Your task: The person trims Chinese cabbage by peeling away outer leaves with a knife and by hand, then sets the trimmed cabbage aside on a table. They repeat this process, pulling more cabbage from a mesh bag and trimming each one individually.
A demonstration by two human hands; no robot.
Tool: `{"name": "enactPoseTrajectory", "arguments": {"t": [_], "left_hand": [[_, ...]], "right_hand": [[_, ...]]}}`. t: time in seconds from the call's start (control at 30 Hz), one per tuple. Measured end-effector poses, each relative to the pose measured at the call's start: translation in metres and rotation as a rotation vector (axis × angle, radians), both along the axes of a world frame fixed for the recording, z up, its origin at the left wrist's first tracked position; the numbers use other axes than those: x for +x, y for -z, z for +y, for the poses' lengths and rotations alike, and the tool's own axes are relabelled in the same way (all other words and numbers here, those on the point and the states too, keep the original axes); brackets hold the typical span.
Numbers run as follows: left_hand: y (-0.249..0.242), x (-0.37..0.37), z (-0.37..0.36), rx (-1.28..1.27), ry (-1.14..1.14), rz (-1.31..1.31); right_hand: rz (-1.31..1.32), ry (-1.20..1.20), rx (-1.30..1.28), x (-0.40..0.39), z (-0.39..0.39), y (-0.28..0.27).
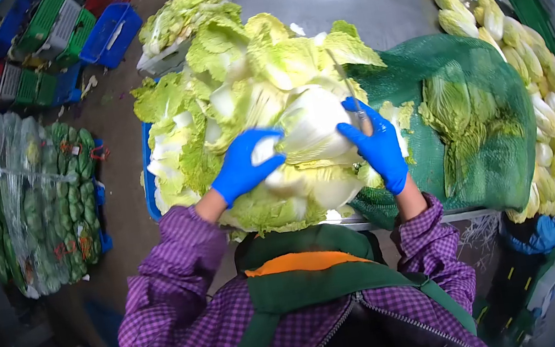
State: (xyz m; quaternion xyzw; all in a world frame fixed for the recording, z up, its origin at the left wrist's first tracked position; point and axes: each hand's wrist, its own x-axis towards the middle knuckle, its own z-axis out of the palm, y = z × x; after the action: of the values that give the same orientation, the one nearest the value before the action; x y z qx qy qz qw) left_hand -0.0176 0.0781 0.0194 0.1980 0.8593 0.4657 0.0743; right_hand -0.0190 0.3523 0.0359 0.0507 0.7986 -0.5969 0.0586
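Note:
A pale napa cabbage head [315, 125] lies on a heap of loose cabbage leaves [192, 132] in front of me. My right hand [380, 147], in a blue glove, is closed round the handle of a knife [341, 72]. The knife's thin blade points away from me along the right side of the head, and thumb and fingers are close to the head. On the left, my gloved left hand [245, 166] has thumb and fingers apart beside the cabbage, with blurred whitish leaf between them.
A green mesh bag [500, 172] with cabbage inside lies on the right of the metal table [368, 12]. Beyond it, many napa cabbages [526, 57] are piled. Wrapped green bags [38, 202] stand at left, below stacked crates [110, 35]. A person [545, 234] is at lower right.

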Motion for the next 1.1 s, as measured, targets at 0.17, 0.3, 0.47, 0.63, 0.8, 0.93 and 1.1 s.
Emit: {"name": "enactPoseTrajectory", "arguments": {"t": [0.17, 0.3, 0.47, 0.63, 0.8, 0.93, 1.1], "left_hand": [[-0.009, 0.009, -0.012, -0.353, 0.230, -0.122], [-0.020, -0.015, 0.037, -0.313, 0.228, 0.262], [-0.006, -0.041, 0.040, -0.181, 0.202, -0.039], [-0.059, -0.024, -0.001, -0.592, 0.090, 0.220], [-0.005, 0.002, -0.029, -0.705, -0.040, 0.151], [0.005, 0.000, -0.031, -0.551, -0.110, 0.091], [-0.001, -0.010, -0.021, -0.567, -0.066, 0.072]], "right_hand": [[-0.294, 0.079, -0.271, 0.024, 0.032, 0.030], [-0.151, 0.080, -0.466, 0.041, 0.011, 0.034], [-0.117, 0.137, -0.615, 0.040, -0.013, 0.040], [-0.255, -0.041, -0.490, 0.022, -0.044, 0.036], [0.227, 0.015, -0.057, 0.041, -0.074, 0.050], [0.001, -0.139, -0.018, 0.062, -0.074, 0.048], [-0.024, -0.182, 0.099, 0.067, -0.077, 0.047]]}}
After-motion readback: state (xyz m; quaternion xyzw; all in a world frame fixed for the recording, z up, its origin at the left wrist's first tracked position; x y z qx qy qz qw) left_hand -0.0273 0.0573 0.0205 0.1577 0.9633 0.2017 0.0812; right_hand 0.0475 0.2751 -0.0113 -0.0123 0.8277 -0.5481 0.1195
